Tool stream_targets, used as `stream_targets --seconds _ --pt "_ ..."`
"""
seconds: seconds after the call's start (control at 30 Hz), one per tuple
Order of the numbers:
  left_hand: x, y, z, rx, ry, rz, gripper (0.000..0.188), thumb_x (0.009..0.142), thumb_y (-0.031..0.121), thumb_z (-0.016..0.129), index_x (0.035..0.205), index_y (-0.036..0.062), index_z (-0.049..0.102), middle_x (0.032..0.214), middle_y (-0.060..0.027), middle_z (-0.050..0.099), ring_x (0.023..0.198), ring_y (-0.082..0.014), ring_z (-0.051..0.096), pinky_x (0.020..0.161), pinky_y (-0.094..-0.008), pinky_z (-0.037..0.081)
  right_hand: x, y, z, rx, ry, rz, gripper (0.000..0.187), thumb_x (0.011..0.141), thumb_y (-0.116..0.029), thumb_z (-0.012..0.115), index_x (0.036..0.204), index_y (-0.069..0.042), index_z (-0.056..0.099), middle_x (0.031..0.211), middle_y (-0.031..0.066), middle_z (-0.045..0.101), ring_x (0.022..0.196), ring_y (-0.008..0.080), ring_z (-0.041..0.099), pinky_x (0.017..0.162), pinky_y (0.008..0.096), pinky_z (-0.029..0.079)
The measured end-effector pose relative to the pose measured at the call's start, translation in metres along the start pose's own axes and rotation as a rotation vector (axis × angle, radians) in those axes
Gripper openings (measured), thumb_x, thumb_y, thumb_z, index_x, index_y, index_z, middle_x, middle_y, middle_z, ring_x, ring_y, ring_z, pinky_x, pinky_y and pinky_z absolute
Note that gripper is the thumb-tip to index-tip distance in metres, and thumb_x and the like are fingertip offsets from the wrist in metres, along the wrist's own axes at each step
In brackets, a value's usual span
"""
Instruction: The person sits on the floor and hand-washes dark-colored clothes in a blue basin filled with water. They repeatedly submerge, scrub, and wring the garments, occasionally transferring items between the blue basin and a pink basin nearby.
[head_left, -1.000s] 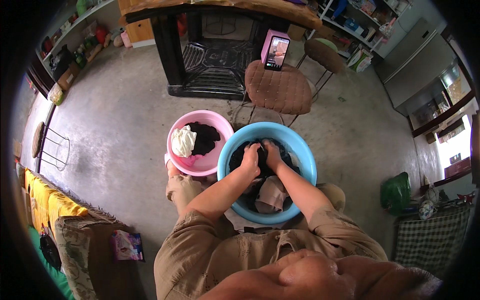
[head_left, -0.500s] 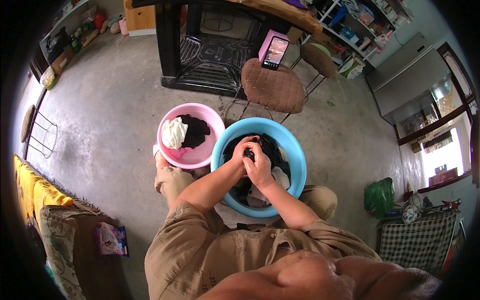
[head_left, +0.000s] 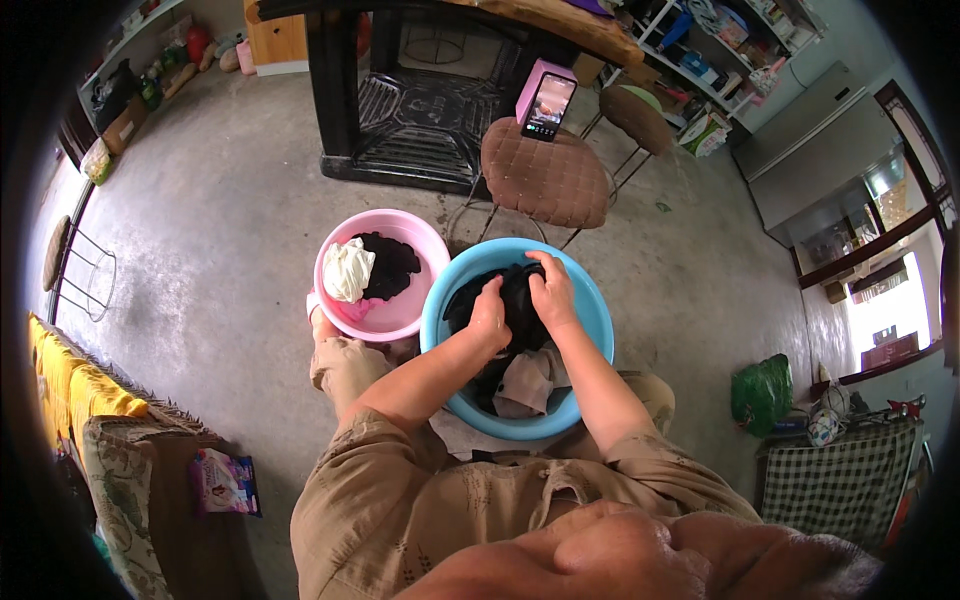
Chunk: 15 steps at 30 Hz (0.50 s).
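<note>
A light blue basin [head_left: 600, 320] stands between my knees with wet-looking clothes in it. My left hand [head_left: 490, 318] and my right hand [head_left: 553, 292] are both inside it, a little apart. Between them is a black garment [head_left: 517, 300], which they grip from either side, with the thumbs up and most of the other fingers hidden in the dark cloth. Closer to me in the same basin lies a pale greyish-pink cloth [head_left: 524, 388], with more black fabric beside it.
Left of the blue basin, a pink basin [head_left: 440, 235] holds a white cloth [head_left: 348, 270], a black cloth [head_left: 388, 265] and a bit of pink cloth. Beyond, a phone [head_left: 548, 107] leans on a box atop a brown cushioned stool [head_left: 545, 180], beside a black stove [head_left: 420, 110].
My hands were pressed together around the black cloth; now they are apart, the left lower, the right farther right, with the cloth spread between them. The pale cloth shows more.
</note>
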<state>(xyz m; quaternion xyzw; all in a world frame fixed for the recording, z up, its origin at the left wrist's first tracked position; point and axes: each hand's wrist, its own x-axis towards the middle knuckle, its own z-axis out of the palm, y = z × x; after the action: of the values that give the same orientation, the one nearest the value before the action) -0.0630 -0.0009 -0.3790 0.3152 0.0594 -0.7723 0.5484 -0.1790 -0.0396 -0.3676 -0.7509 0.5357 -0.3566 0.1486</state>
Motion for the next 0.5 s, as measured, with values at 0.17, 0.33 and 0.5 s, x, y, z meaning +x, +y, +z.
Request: stream_targets --seconds 0.17,0.33,0.5 --pt "0.017 0.013 -0.013 -0.061 0.079 -0.019 0.043 0.090 0.045 0.040 0.116 0.0121 0.052 0.124 -0.0073 0.051 0.115 -0.0239 0.046 0.098 -0.0381 0.035 -0.030 -0.024 0.013 -0.197 -0.291 -0.157 0.047 0.083 -0.025 0.056 0.128 -0.022 0.046 0.133 0.0241 0.034 0.112 0.0447 0.043 0.093 0.0470 0.041" --pt "-0.003 0.019 0.003 -0.003 0.117 -0.021 0.052 0.087 0.044 0.050 0.129 0.0153 0.043 0.129 -0.0073 0.044 0.112 -0.0247 0.042 0.098 -0.0355 0.032 -0.041 0.008 0.042 -0.347 -0.427 0.016 0.046 0.087 -0.033 0.047 0.130 -0.018 0.042 0.131 0.0232 0.035 0.105 0.0468 0.047 0.085 0.0521 0.045" --pt "-0.012 0.022 0.014 0.121 0.218 -0.008 0.050 0.088 0.043 0.046 0.126 0.0108 0.046 0.129 -0.0104 0.045 0.116 -0.0249 0.043 0.097 -0.0383 0.035 -0.040 0.028 0.065 -0.381 -0.409 0.071 0.042 0.085 -0.029 0.050 0.124 -0.013 0.046 0.129 0.0212 0.037 0.106 0.0466 0.046 0.082 0.0527 0.046"
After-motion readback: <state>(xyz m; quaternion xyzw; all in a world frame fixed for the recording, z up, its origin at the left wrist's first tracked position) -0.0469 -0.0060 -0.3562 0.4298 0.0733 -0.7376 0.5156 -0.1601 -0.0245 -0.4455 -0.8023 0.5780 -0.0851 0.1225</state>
